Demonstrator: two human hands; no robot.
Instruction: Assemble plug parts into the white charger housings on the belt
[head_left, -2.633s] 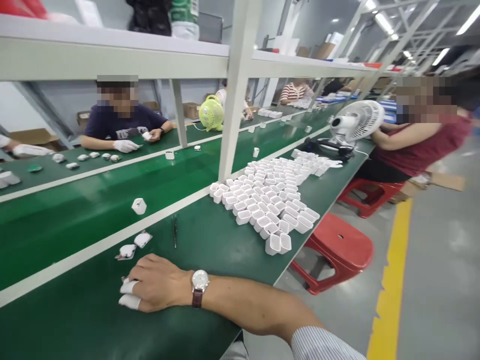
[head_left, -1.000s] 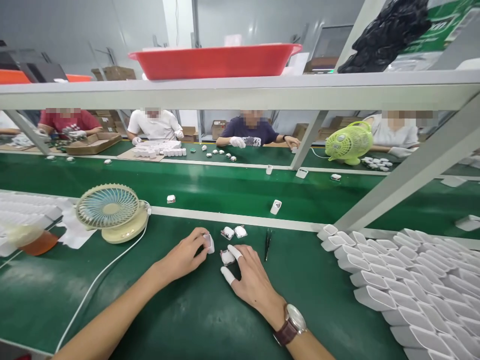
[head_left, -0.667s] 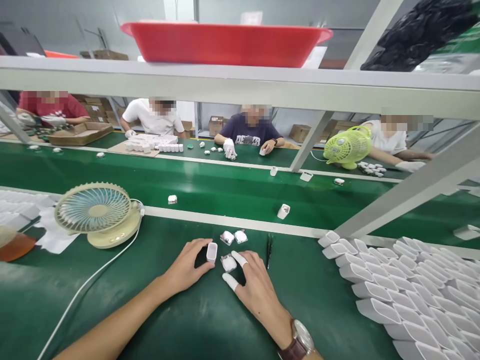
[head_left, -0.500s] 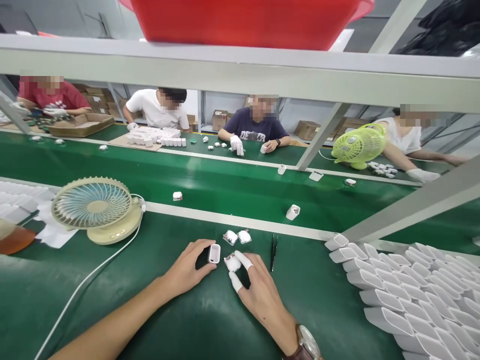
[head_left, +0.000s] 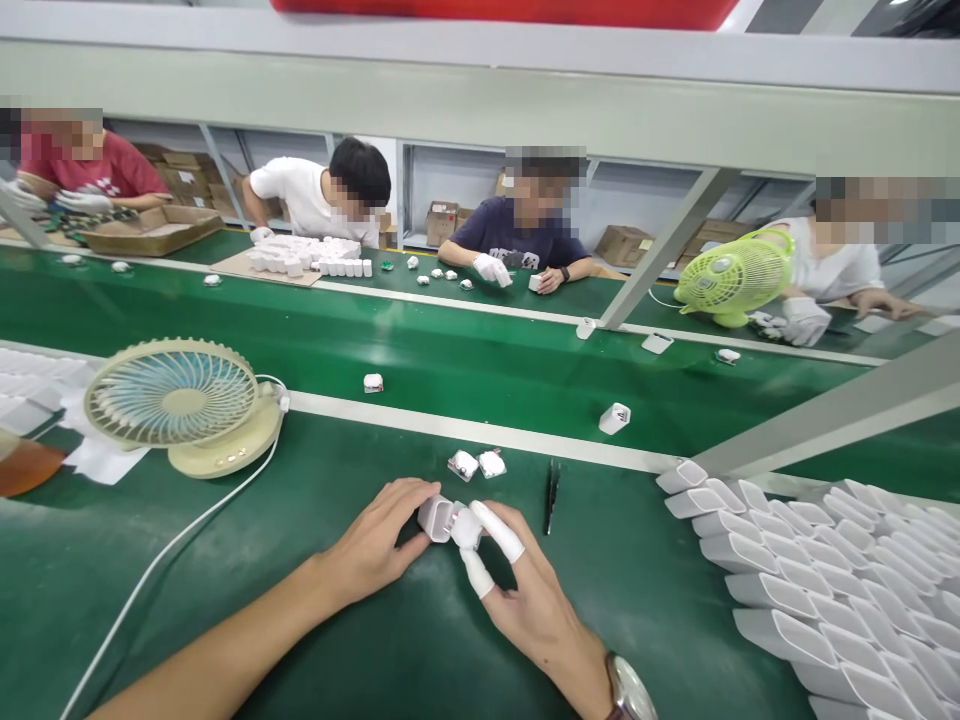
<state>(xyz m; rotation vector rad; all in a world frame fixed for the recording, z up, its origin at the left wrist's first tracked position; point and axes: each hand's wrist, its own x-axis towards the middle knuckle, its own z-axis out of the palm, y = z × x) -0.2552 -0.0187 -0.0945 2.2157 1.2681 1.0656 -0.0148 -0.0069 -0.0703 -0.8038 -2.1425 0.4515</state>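
Note:
Between thumb and fingers, my left hand holds a hollow white plastic housing, its open end facing right. My right hand, with white finger cots on thumb and forefinger, pinches a small white-topped electronic module. The module's left edge is right at the mouth of the housing; whether it reaches inside I cannot tell. Just beyond my hands lie two similar modules side by side on the green bench. Black tweezers rest to the right of them.
Many white housings stand in rows at the right. A cream fan with a trailing white cable is at the left. Across the green conveyor, carrying a housing and a module, several people work. A slanted post rises at right.
My right hand has lifted the module and brought it to the housing's mouth. My left hand has turned the housing's opening toward it. Pieces on the conveyor sit further right, and the view has tilted down.

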